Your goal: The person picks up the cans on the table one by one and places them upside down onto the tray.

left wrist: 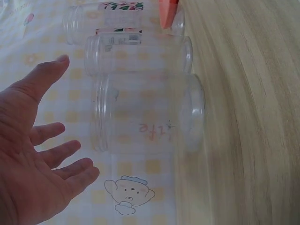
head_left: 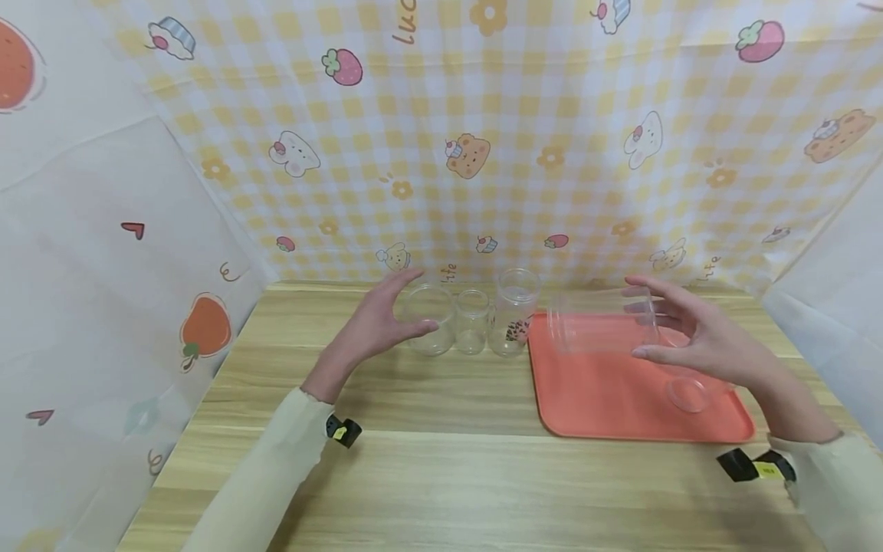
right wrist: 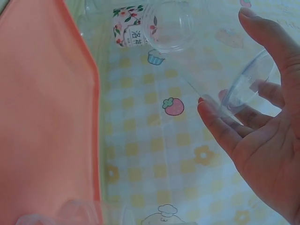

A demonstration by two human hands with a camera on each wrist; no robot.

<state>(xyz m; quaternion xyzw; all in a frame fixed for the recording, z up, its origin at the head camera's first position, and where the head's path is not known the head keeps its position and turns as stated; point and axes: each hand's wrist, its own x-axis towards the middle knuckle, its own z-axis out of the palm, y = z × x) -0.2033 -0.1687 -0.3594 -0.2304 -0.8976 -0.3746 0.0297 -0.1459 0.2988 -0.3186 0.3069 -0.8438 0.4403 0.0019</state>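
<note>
My right hand (head_left: 710, 330) grips the base end of a clear jar (head_left: 600, 322), its fingers and thumb spread around the sides. This jar lies sideways in the air above the red tray (head_left: 586, 423), its mouth facing left. My left hand (left wrist: 42, 145) has its fingers spread beside a wide clear jar (left wrist: 145, 115), with a gap between them in the left wrist view. The wide jar stands upright in a row with a narrower clear jar (head_left: 472, 326) and a tall clear jar (head_left: 513, 314) bearing a floral label.
Another clear jar (head_left: 688, 395) is on the tray's right side, partly hidden by my right hand and wrist. The wooden table (head_left: 441, 475) meets a yellow checked cloth backdrop (head_left: 428, 207) just behind the row. White cloth (head_left: 103, 307) hangs at the left.
</note>
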